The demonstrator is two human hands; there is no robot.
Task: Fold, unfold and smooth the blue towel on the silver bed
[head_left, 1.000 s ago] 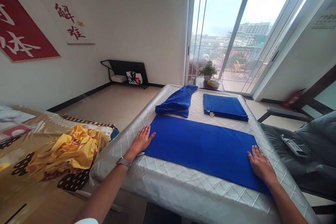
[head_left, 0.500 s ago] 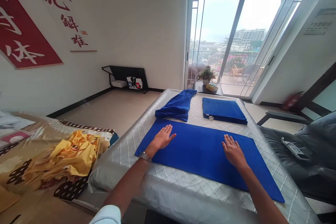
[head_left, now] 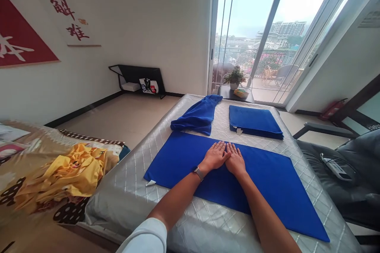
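Both forearms come up from the bottom of the frame and lean inward, meeting near the centre in a narrow wedge; a white sleeve [head_left: 147,237] covers the left arm at the bottom edge, and a watch [head_left: 198,173] circles that wrist. The flat blue cloth [head_left: 221,187] lies beneath the hands, running from left of centre to the lower right of the frame on a silver quilted cover [head_left: 213,227], with a white tag at its near left corner. Beyond the fingertips sit a crumpled blue cloth [head_left: 197,114], just above the flat one's far left part, and a folded blue stack [head_left: 255,120] right of centre. The left hand [head_left: 214,157] and right hand [head_left: 236,163] are side by side and touching, palms down, fingers straight and close together, resting on the flat blue cloth and gripping nothing.
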